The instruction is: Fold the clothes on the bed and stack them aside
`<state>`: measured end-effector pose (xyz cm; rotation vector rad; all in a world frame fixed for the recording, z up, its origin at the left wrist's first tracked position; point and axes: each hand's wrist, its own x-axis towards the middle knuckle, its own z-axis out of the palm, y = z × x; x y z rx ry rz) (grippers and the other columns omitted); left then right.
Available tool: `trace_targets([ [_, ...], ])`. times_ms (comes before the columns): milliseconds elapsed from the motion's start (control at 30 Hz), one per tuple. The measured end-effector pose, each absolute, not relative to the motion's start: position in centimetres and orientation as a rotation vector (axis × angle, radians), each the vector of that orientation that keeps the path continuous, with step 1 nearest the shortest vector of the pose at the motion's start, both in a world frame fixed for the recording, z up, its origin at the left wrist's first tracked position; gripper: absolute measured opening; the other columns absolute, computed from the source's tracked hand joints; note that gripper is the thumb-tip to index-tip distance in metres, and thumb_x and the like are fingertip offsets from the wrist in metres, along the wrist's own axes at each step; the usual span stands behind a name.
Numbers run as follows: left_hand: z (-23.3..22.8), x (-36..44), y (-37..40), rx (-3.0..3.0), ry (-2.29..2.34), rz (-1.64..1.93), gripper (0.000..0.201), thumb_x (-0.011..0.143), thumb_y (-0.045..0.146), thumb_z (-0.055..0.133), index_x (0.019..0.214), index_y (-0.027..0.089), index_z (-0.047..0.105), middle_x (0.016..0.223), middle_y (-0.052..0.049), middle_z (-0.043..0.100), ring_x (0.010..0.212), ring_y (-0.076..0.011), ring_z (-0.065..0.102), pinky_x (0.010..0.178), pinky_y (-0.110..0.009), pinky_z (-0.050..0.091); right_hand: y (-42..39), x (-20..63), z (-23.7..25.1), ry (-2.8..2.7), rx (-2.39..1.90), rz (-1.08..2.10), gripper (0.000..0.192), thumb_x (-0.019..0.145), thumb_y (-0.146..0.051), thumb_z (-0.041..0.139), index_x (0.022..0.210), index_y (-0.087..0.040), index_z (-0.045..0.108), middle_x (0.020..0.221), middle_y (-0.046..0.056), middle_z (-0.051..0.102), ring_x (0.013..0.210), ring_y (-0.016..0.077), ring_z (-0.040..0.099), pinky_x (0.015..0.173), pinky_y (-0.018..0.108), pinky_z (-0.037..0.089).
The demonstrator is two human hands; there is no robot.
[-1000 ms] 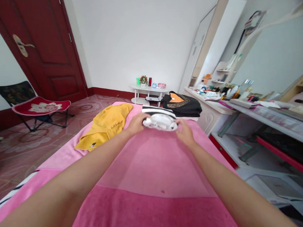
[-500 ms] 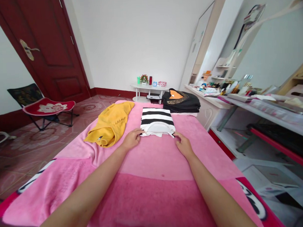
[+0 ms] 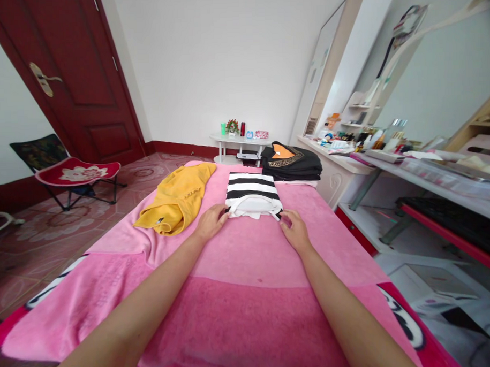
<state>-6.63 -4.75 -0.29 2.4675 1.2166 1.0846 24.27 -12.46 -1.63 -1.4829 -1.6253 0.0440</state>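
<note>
A black-and-white striped shirt (image 3: 253, 187) lies folded into a rectangle on the pink blanket (image 3: 247, 258), its white collar toward me. My left hand (image 3: 212, 222) is at its near left corner, thumb and fingers closed on the edge. At the near right corner, my right hand (image 3: 294, 230) pinches the cloth the same way. To the left of the striped shirt, a yellow sweater (image 3: 179, 196) is spread out, loosely folded and somewhat rumpled. Behind and to the right sits a stack of folded black clothes (image 3: 294, 163), with an orange patch showing in the top one's neckline.
A small white table (image 3: 235, 138) with a few items stands against the far wall. On the right is a dressing table (image 3: 348, 161) crowded with bottles. A red folding chair (image 3: 78, 172) stands at the left, near the dark red door (image 3: 70, 77).
Both hands stay at the near corners of the striped shirt, with the left fingers shifted slightly. The whole view has moved a little; the clothes lie as before.
</note>
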Motion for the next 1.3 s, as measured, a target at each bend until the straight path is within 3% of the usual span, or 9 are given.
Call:
trace_targets([
  [167, -0.4, -6.7, -4.5, 2.499, 1.223, 1.06, 0.032, 0.085, 0.04, 0.053, 0.109, 0.02, 0.059, 0.101, -0.006, 0.065, 0.091, -0.0218, 0.061, 0.081, -0.034, 0.05, -12.9, 23.8, -1.1, -1.765, -1.468, 0.005, 0.021, 0.076, -0.02, 0.053, 0.09, -0.023, 0.068, 0.125, 0.006, 0.052, 0.113, 0.0213, 0.052, 0.098, 0.037, 0.042],
  [367, 0.2, -5.9, -5.1, 2.76, 1.081, 1.041, 0.031, 0.089, 0.032, 0.046, 0.116, 0.02, 0.057, 0.121, -0.01, 0.056, 0.114, -0.0247, 0.051, 0.098, -0.04, 0.041, -13.0, 22.9, -0.5, -1.864, -1.444, -0.057, 0.038, 0.082, -0.021, 0.048, 0.119, -0.02, 0.056, 0.122, 0.008, 0.058, 0.114, 0.0214, 0.051, 0.101, 0.038, 0.039],
  [500, 0.2, -5.1, -5.1, 2.923, 0.885, 0.861, 0.046, 0.087, 0.032, 0.051, 0.132, 0.025, 0.046, 0.143, -0.009, 0.04, 0.128, -0.027, 0.039, 0.107, -0.045, 0.032, -12.4, 22.7, -0.6, -1.779, -1.557, 0.018, 0.038, 0.085, -0.025, 0.046, 0.122, -0.019, 0.051, 0.113, 0.007, 0.063, 0.104, 0.0205, 0.058, 0.094, 0.036, 0.043],
  [633, -0.4, -5.0, -4.7, 2.853, 1.001, 0.839, 0.054, 0.086, 0.035, 0.052, 0.137, 0.021, 0.04, 0.142, -0.012, 0.04, 0.128, -0.0275, 0.041, 0.106, -0.045, 0.035, -11.0, 22.8, -0.5, -1.498, -1.785, 0.11, 0.032, 0.088, -0.03, 0.041, 0.115, -0.018, 0.054, 0.101, 0.006, 0.069, 0.091, 0.0185, 0.064, 0.083, 0.031, 0.047],
  [767, -0.9, -5.2, -4.5, 2.83, 1.012, 0.825, 0.048, 0.088, 0.035, 0.049, 0.133, 0.022, 0.045, 0.141, -0.011, 0.042, 0.126, -0.0258, 0.043, 0.105, -0.042, 0.038, -9.1, 22.8, -0.4, -1.394, -1.9, 0.103, 0.024, 0.083, -0.037, 0.049, 0.093, -0.02, 0.062, 0.09, 0.006, 0.07, 0.084, 0.0214, 0.065, 0.075, 0.031, 0.047],
  [900, -0.9, -5.2, -4.5, 2.821, 1.028, 0.826, 0.047, 0.088, 0.036, 0.049, 0.132, 0.023, 0.046, 0.14, -0.01, 0.042, 0.126, -0.0255, 0.044, 0.105, -0.041, 0.039, -8.1, 22.7, -0.6, -1.311, -1.959, 0.076, 0.01, 0.074, -0.026, 0.056, 0.079, -0.021, 0.063, 0.077, 0.005, 0.069, 0.075, 0.0209, 0.064, 0.07, 0.03, 0.045],
  [1033, -0.8, -5.2, -4.6, 2.827, 1.034, 0.821, 0.046, 0.088, 0.037, 0.048, 0.132, 0.022, 0.047, 0.14, -0.01, 0.043, 0.125, -0.0256, 0.044, 0.104, -0.041, 0.04, -8.7, 22.6, -1.0, -1.222, -1.934, 0.018, 0.012, 0.072, -0.022, 0.052, 0.079, -0.02, 0.062, 0.072, 0.005, 0.067, 0.07, 0.0206, 0.062, 0.068, 0.03, 0.045],
  [1200, -0.7, -5.2, -4.7, 2.793, 1.023, 0.857, 0.045, 0.087, 0.034, 0.049, 0.13, 0.022, 0.049, 0.137, -0.01, 0.046, 0.123, -0.0257, 0.046, 0.104, -0.041, 0.04, -9.9, 22.5, -1.0, -1.124, -1.855, -0.046, 0.026, 0.079, -0.025, 0.038, 0.091, -0.015, 0.059, 0.083, 0.008, 0.067, 0.073, 0.0181, 0.06, 0.068, 0.027, 0.046],
  [1300, -0.7, -5.2, -4.7, 2.778, 1.03, 0.867, 0.043, 0.087, 0.033, 0.049, 0.128, 0.022, 0.051, 0.137, -0.009, 0.047, 0.123, -0.0255, 0.047, 0.104, -0.041, 0.041, -10.4, 22.2, -0.8, -1.15, -1.858, -0.034, 0.022, 0.077, -0.026, 0.041, 0.086, -0.018, 0.06, 0.078, 0.004, 0.066, 0.069, 0.0177, 0.058, 0.065, 0.026, 0.044],
])
